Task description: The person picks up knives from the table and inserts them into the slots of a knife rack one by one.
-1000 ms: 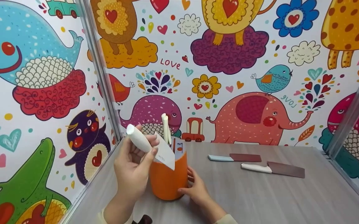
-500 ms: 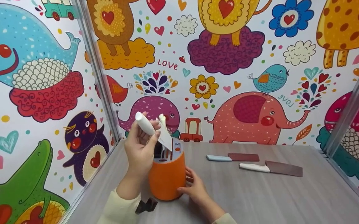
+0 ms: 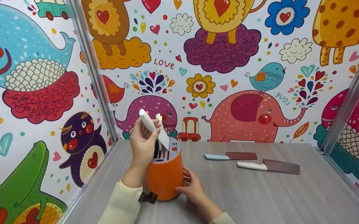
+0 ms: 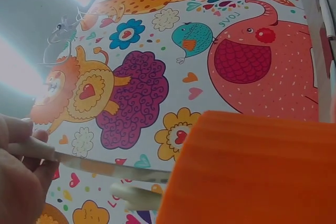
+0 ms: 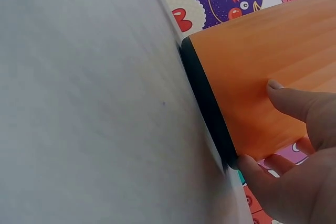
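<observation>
My left hand (image 3: 142, 143) grips the white handle of a kitchen knife (image 3: 147, 121), blade slanting down to the right. The blade's lower end is right at the slotted top of the orange knife block (image 3: 164, 177). In the left wrist view, the blade (image 4: 110, 168) reaches to the block's edge. Another pale knife handle (image 4: 136, 196) sticks up from the block, partly hidden behind the held knife in the head view. My right hand (image 3: 193, 186) holds the block low on its right side, thumb in front, as the right wrist view shows near its dark base (image 5: 207, 108).
On the table (image 3: 244, 193), to the right of the block, lie a knife with a pale blue handle (image 3: 216, 156) and a white-handled cleaver (image 3: 268, 166), both with brownish blades. Cartoon-printed walls (image 3: 173, 40) stand at the back and sides. A black wrist mount (image 3: 147, 197) sits by the left sleeve.
My left hand has carried the knife up and rightward, from in front of the block to over its slots, and the blade has then lowered slightly. The right hand keeps its hold.
</observation>
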Available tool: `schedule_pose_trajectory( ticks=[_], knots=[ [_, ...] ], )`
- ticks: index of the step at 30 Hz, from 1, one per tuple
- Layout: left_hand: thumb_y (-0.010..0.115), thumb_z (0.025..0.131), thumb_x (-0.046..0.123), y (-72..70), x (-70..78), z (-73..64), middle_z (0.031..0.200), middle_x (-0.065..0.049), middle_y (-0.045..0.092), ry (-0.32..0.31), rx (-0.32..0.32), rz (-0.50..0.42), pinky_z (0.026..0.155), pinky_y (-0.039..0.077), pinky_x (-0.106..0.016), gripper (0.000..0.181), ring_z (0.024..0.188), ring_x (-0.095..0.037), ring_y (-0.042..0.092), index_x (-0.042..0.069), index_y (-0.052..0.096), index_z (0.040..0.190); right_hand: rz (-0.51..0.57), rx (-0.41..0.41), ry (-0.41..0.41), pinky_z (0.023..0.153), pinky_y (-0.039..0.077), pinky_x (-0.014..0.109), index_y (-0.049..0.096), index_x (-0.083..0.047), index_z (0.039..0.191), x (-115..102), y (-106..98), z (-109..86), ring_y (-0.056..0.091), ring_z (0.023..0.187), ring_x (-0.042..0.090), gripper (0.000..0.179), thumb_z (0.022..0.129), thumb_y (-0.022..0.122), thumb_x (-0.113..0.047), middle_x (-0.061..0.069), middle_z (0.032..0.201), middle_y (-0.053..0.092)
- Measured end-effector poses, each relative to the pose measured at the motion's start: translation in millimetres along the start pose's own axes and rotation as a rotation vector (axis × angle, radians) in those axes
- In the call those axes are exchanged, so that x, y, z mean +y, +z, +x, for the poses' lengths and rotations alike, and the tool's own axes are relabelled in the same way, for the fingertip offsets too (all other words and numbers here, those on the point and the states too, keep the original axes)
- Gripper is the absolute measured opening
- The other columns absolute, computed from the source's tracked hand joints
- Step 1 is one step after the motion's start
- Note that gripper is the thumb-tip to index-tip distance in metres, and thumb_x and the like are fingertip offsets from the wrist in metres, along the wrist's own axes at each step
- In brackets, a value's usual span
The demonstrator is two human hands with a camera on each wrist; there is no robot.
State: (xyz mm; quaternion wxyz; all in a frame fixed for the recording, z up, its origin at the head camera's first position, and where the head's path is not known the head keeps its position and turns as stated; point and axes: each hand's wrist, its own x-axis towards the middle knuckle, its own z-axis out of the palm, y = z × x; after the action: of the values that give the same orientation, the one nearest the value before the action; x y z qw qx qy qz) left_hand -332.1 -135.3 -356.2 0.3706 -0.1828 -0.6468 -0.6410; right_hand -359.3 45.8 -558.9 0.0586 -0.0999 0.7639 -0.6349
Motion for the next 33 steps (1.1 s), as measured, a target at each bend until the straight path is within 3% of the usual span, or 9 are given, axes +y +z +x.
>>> schedule_pose_trajectory(
  ticks=[8, 14, 19, 30, 33],
  knots=[
    [0.073, 0.096, -0.005, 14.0, -18.4, 2.6, 0.131, -0.020, 0.073, -0.119, -0.019, 0.031, 0.107, 0.056, -0.033, 0.064, 0.121, -0.033, 0.074, 0.002, 0.048, 0.154, 0.009, 0.008, 0.039, 0.117, 0.049, 0.058, 0.046, -0.017, 0.160, -0.5, -1.7, 0.3, 0.055, 0.141, 0.038, 0.088, 0.084, 0.091, -0.014, 0.016, 0.157, 0.054],
    [0.072, 0.098, -0.004, 19.2, -34.6, 0.2, 0.131, -0.017, 0.073, -0.206, -0.110, 0.099, 0.109, 0.055, -0.038, 0.063, 0.124, -0.030, 0.073, 0.006, 0.048, 0.155, 0.018, -0.002, 0.037, 0.116, 0.050, 0.057, 0.047, -0.019, 0.159, 1.0, -0.1, 3.1, 0.056, 0.140, 0.037, 0.087, 0.084, 0.091, -0.014, 0.015, 0.157, 0.055],
    [0.070, 0.097, -0.007, 21.1, -45.3, -1.6, 0.131, -0.019, 0.073, -0.243, -0.167, 0.124, 0.109, 0.055, -0.041, 0.065, 0.123, -0.033, 0.073, 0.003, 0.046, 0.157, 0.014, -0.002, 0.042, 0.116, 0.050, 0.056, 0.047, -0.020, 0.159, 0.9, 1.2, 3.0, 0.056, 0.140, 0.037, 0.086, 0.085, 0.090, -0.014, 0.015, 0.157, 0.054],
    [0.069, 0.096, -0.011, 27.7, -52.8, -3.7, 0.137, -0.023, 0.070, -0.331, -0.258, 0.213, 0.111, 0.054, -0.049, 0.059, 0.126, -0.037, 0.071, 0.005, 0.052, 0.151, 0.018, -0.001, -0.024, 0.111, 0.055, 0.051, 0.045, -0.011, 0.160, 2.6, 0.7, 0.8, 0.058, 0.139, 0.040, 0.089, 0.083, 0.089, -0.002, 0.021, 0.157, 0.053],
    [0.068, 0.096, -0.012, 28.7, -53.4, -5.8, 0.136, -0.023, 0.070, -0.346, -0.253, 0.235, 0.110, 0.055, -0.049, 0.060, 0.126, -0.037, 0.071, 0.005, 0.052, 0.151, 0.023, -0.003, 0.000, 0.111, 0.055, 0.050, 0.046, -0.012, 0.159, 3.7, 1.7, 0.3, 0.058, 0.139, 0.039, 0.089, 0.083, 0.089, -0.003, 0.020, 0.157, 0.054]
  ],
)
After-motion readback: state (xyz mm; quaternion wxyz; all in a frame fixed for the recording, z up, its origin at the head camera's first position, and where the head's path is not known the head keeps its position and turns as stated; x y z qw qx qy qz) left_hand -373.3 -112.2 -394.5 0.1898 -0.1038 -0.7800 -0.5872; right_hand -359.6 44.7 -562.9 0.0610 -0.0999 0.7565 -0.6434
